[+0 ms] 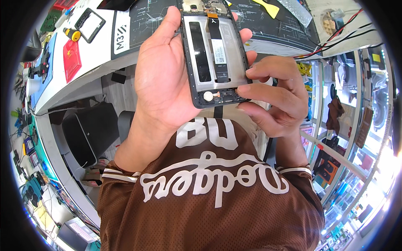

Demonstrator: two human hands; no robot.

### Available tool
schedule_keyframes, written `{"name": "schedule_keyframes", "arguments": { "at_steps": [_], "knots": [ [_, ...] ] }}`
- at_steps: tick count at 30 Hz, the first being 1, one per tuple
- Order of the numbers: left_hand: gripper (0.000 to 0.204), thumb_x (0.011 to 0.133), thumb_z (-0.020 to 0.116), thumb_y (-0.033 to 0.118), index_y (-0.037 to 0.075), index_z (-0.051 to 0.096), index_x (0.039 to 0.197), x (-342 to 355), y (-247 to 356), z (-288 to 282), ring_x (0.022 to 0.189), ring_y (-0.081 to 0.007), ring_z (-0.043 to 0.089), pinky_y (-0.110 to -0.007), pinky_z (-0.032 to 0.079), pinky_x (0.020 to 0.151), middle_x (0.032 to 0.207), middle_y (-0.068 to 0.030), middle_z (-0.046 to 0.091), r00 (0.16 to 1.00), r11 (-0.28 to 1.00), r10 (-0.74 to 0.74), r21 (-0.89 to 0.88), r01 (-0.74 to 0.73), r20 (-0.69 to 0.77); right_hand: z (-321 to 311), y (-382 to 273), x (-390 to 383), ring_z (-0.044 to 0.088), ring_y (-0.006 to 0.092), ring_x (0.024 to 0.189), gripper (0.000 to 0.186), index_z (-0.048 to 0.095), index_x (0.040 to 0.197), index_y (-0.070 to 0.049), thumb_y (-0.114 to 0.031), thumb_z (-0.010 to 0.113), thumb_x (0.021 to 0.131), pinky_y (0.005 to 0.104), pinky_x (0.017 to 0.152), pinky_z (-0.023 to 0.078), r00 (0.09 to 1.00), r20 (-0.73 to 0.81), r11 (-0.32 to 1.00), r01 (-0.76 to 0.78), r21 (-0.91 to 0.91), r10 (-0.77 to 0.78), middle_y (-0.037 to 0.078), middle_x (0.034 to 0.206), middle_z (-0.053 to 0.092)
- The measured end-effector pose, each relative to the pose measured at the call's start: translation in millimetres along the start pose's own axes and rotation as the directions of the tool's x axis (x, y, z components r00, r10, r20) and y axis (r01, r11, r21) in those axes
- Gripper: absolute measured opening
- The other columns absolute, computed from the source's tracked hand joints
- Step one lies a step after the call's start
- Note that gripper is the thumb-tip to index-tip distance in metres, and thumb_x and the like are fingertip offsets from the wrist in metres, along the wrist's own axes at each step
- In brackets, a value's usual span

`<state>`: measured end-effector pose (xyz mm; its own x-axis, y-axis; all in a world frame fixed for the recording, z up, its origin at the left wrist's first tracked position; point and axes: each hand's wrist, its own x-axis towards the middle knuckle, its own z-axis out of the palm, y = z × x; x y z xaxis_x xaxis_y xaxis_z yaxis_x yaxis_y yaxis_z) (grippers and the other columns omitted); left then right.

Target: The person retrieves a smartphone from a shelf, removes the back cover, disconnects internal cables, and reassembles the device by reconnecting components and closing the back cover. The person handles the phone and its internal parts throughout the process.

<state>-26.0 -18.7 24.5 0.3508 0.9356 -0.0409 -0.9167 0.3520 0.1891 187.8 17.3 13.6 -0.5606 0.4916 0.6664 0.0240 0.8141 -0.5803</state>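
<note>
My left hand [161,79] cradles an opened smartphone [234,50] from its left side, palm up, with fingertips showing past the right edge. The phone's back cover is off. A bare silver battery bay shows, crossed by a dark flex cable [215,33] with a white label. Circuit boards lie at the phone's far end, and a round silver vibration motor [208,96] sits at the near left corner. My right hand [280,92] closes its fingertips on the near right corner, with the thumb below the edge. Whether a small part is between those fingers is hidden.
Beyond the phone a black printed work mat [146,25] covers the white desk, with a yellow spudger [270,7] on it. At left lie a black rectangular frame [89,26], a yellow-black tool [72,34] and a red card [72,61]. Wires [343,31] cross the right side; a black chair [96,129] stands below.
</note>
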Motion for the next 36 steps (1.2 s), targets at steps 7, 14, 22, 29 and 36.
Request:
{"name": "schedule_keyframes", "arguments": {
  "at_steps": [7, 14, 22, 29, 36],
  "knots": [
    [0.078, 0.109, 0.01, 0.058, -0.002, 0.044, 0.147, 1.1, -3.2, 1.6, 0.123, -0.0467, 0.06, -0.057, 0.055, 0.102, 0.138, -0.0294, 0.058, 0.996, 0.986, 0.008, -0.168, 0.006, 0.084, -9.3, 0.8, 7.2, 0.063, 0.0225, 0.089, 0.039, 0.08, 0.102, -0.011, -0.014, 0.091, 0.064, 0.0334, 0.073, 0.051, 0.996, 0.057, 0.998, 0.063, -0.016, -0.062, 0.007, 0.106, 0.07],
    [0.072, 0.112, 0.018, 0.05, -0.006, 0.031, 0.155, 2.8, 2.1, 9.8, 0.136, -0.0448, 0.05, -0.055, 0.046, 0.113, 0.152, -0.0296, 0.044, 0.999, 0.997, -0.003, -0.083, 0.0, -0.038, -15.6, 3.5, 18.2, 0.065, 0.0254, 0.091, 0.044, 0.079, 0.107, -0.008, -0.013, 0.091, 0.065, 0.0369, 0.081, 0.052, 0.996, 0.086, 0.994, -0.004, 0.105, -0.005, 0.008, 0.104, 0.07],
    [0.068, 0.113, 0.023, 0.044, -0.007, 0.026, 0.157, 4.1, 5.1, 7.0, 0.147, -0.0419, 0.041, -0.054, 0.04, 0.12, 0.161, -0.0305, 0.033, 0.998, 0.998, 0.044, -0.047, -0.046, -0.034, -16.4, 5.6, 30.0, 0.064, 0.0251, 0.091, 0.039, 0.078, 0.107, -0.003, -0.015, 0.087, 0.071, 0.0389, 0.09, 0.051, 0.99, 0.13, 0.993, 0.035, 0.115, -0.05, 0.011, 0.102, 0.072],
    [0.067, 0.113, 0.024, 0.043, -0.006, 0.025, 0.158, 3.7, 7.4, 14.2, 0.149, -0.041, 0.038, -0.054, 0.04, 0.12, 0.161, -0.0311, 0.031, 0.998, 0.999, 0.043, -0.014, -0.043, -0.052, -18.0, 8.8, 35.5, 0.064, 0.025, 0.09, 0.038, 0.078, 0.105, -0.003, -0.017, 0.088, 0.071, 0.0372, 0.085, 0.051, 0.989, 0.116, 0.988, 0.08, 0.132, -0.096, 0.012, 0.101, 0.072],
    [0.076, 0.111, 0.013, 0.052, -0.008, 0.04, 0.149, 8.8, 15.3, 26.5, 0.126, -0.043, 0.06, -0.055, 0.051, 0.109, 0.138, -0.0276, 0.058, 0.99, 0.971, -0.077, -0.233, 0.047, -0.12, -25.4, 10.8, 39.5, 0.065, 0.0256, 0.086, 0.037, 0.078, 0.104, -0.003, -0.022, 0.087, 0.074, 0.0377, 0.08, 0.05, 0.97, 0.149, 0.981, 0.184, 0.068, -0.193, 0.013, 0.101, 0.072]
  ]
}}
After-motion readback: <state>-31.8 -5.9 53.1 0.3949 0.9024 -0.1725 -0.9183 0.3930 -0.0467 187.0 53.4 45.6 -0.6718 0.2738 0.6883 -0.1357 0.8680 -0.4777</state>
